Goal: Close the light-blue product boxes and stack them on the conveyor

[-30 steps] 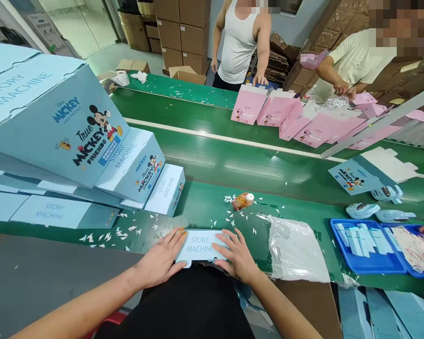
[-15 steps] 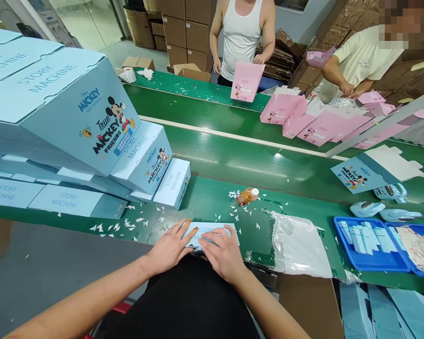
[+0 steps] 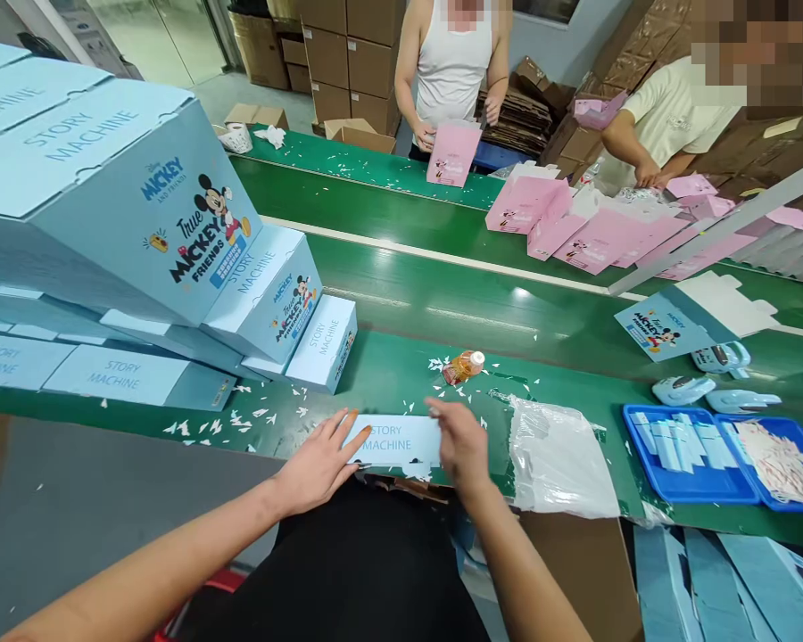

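A light blue carton marked STORY MACHINE [image 3: 394, 440] lies at the bench's near edge, in front of my body. My left hand [image 3: 321, 456] rests on its left end, fingers stretched out flat and the thumb near the front edge. Raised over the carton's right end is my right hand [image 3: 465, 446]. Its index finger points left and the other fingers are loosely curled, with nothing visible in them. Small tabs show along the carton's front edge. Beyond it stands a bottle of amber drink [image 3: 464, 366] lying tilted among white paper scraps.
Stacked blue cartons [image 3: 127, 201] rise at the left. On the right are a white plastic bag [image 3: 562, 459], blue trays [image 3: 692, 486], pale blue handheld devices [image 3: 682, 389] and an open blue box [image 3: 662, 325]. Two people handle pink boxes [image 3: 592, 236] across the green bench.
My right hand has lifted off the carton's top and shifted right, its fingers curling. My left hand stays on the carton. Across the bench, a person has moved a pink box slightly left.
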`<state>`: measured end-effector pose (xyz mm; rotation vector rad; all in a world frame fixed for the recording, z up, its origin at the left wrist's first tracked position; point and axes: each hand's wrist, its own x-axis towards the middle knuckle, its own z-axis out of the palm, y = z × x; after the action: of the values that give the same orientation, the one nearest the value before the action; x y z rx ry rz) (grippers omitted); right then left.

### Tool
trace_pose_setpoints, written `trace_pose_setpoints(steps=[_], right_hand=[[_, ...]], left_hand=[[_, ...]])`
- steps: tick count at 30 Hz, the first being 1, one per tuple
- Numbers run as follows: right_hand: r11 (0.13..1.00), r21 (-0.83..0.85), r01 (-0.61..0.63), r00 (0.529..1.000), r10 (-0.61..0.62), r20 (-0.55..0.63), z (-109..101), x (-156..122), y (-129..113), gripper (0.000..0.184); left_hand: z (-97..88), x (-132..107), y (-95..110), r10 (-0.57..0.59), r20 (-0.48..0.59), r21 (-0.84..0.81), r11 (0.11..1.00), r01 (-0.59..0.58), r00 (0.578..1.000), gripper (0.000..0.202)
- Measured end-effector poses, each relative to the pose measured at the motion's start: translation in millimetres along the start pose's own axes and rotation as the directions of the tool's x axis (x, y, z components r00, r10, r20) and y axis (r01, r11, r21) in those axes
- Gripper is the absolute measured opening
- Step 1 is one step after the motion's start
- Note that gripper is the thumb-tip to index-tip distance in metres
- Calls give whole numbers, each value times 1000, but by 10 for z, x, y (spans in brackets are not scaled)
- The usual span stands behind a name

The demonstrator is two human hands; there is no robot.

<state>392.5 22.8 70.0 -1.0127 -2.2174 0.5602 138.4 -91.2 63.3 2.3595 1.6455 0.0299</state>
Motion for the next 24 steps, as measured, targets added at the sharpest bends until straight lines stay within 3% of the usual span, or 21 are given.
trace_pose_setpoints(steps=[2,4,6,9,11,14,19,24], right_hand=[[968,-173,-182,983,175,-56,-201,-39,273,44],[922,-303,-240,966,257,16,-332,-126,422,47],[950,-281,-134,953,201,227,-359,-237,424,55],[991,-95,91,872,-33,489,-241,-363,293,60],[985,-36,171,845,-128,518,-130,-388,238,50],[974,-27,224,857,-184,481,-23,-365,270,37],[942,-79,326,824,-242,512,-17,-364,358,41],[914,-160,373,787,-220,576,-23,-423,347,47]], left_hand=[[-16,-3,3,13,1,18,1000,-13,1000,54],[-34,-3,-3,28,4,16,999,-28,1000,54],[-52,2,-16,40,14,6,999,-40,999,54],[-84,13,-43,56,31,-15,998,-55,998,56],[-106,24,-64,69,45,-22,997,-68,997,57],[-125,46,-101,97,83,2,995,-98,992,58],[-76,78,-172,140,142,104,982,-155,980,60],[-37,86,-205,170,180,158,967,-199,969,66]])
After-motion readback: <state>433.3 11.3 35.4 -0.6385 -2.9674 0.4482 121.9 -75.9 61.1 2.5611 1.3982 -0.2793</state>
